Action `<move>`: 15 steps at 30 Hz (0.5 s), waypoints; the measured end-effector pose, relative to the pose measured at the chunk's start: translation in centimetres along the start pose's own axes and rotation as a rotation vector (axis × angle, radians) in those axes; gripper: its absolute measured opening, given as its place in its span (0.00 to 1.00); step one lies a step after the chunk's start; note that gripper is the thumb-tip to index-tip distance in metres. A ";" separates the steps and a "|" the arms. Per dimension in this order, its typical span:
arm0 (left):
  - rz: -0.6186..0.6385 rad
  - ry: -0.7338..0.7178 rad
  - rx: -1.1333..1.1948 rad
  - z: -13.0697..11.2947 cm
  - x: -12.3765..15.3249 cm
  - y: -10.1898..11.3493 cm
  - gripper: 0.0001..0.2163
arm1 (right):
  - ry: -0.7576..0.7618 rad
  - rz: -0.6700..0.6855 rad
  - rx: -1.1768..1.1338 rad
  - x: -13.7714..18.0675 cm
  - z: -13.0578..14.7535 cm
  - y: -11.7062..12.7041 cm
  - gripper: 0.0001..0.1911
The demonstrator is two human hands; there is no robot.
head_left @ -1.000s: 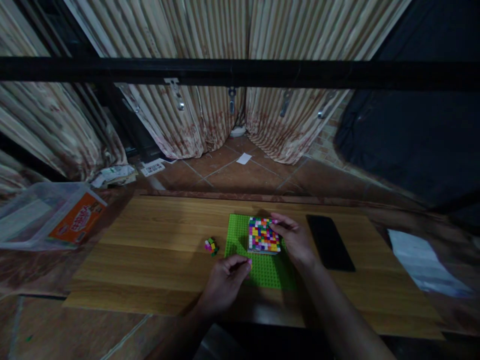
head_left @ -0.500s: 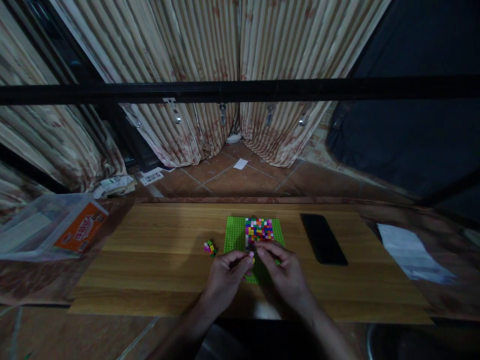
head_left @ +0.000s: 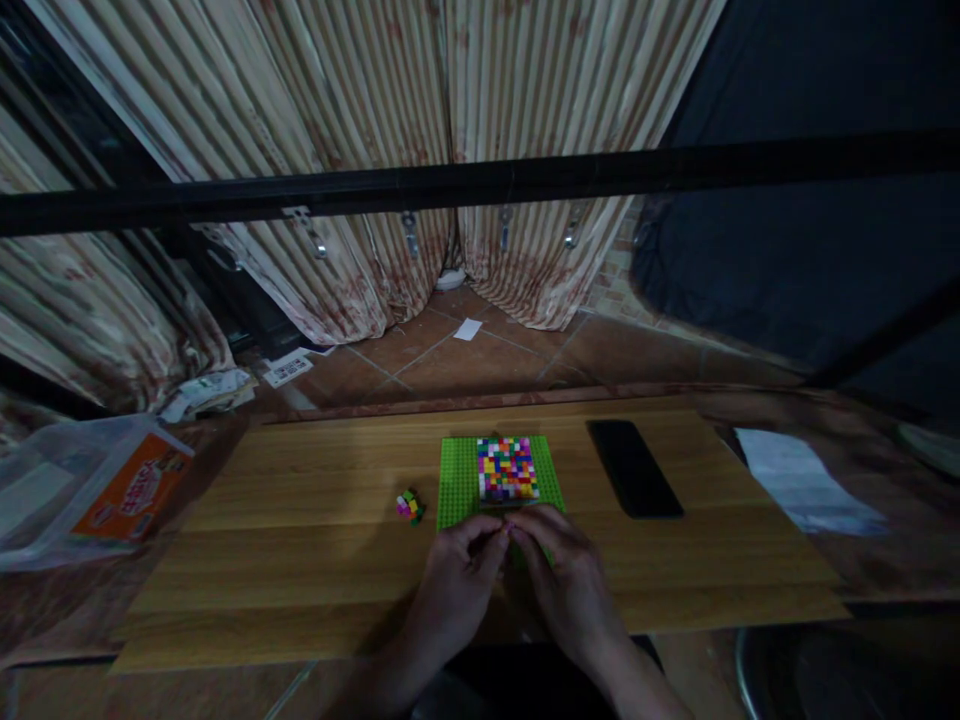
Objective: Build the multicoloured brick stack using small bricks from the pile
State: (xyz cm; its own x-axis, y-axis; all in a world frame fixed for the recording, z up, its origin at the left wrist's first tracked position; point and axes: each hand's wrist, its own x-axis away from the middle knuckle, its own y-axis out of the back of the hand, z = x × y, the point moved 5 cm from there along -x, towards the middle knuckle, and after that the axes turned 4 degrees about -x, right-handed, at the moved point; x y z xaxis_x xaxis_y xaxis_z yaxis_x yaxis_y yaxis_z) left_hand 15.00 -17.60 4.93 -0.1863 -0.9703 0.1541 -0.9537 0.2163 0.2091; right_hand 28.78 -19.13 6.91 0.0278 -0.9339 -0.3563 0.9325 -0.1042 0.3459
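My left hand (head_left: 459,570) and my right hand (head_left: 574,575) meet over the near part of a green studded baseplate (head_left: 457,485). Thumbs and forefingers of both are pinched together around a tiny pinkish toy brick (head_left: 509,526), mostly hidden by the fingertips. Just beyond them, a square patch of many-coloured toy bricks (head_left: 508,468) covers the plate's far middle. Left of the plate, a small cluster of loose toy bricks (head_left: 409,506) in pink, yellow and green lies on the wooden table (head_left: 300,540).
A black phone-like slab (head_left: 634,468) lies right of the baseplate. Beyond the table's right edge is a white sheet (head_left: 806,480). A clear plastic box (head_left: 67,450) with an orange label stands at the left. A dark bar (head_left: 450,185) crosses before striped curtains (head_left: 360,90).
My hands have drawn together and nearer to me, uncovering more of the brick patch. The fingertips now close over the pinkish brick. The view has shifted and tilted slightly.
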 end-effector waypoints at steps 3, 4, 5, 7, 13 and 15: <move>-0.038 0.004 -0.014 -0.1 -0.2 -0.5 0.12 | 0.082 -0.053 0.096 0.0 0.1 0.3 0.12; -0.050 0.013 0.004 -0.1 -0.4 -0.7 0.12 | 0.108 -0.075 0.119 0.0 0.1 0.4 0.12; -0.060 0.027 0.030 -0.2 -0.5 -0.8 0.12 | 0.133 -0.096 0.142 0.0 0.2 0.4 0.12; -0.077 0.062 0.093 -0.3 -0.9 -1.1 0.12 | 0.166 -0.129 0.178 -0.3 0.1 0.5 0.12; -0.156 0.141 0.240 -0.2 -1.5 -0.7 0.12 | 0.103 -0.203 0.246 -3.5 -1.9 2.4 0.12; -0.157 0.157 0.251 0.2 -1.5 -0.4 0.13 | 0.066 -0.182 0.246 -5.1 -2.9 3.0 0.12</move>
State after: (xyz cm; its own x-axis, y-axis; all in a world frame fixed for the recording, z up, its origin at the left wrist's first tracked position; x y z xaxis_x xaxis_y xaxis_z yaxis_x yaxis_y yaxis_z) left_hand 15.61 -16.27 4.44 -0.0126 -0.9569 0.2901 -0.9999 0.0134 0.0008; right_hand 32.45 -13.65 7.26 -0.1007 -0.8690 -0.4845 0.8096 -0.3547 0.4678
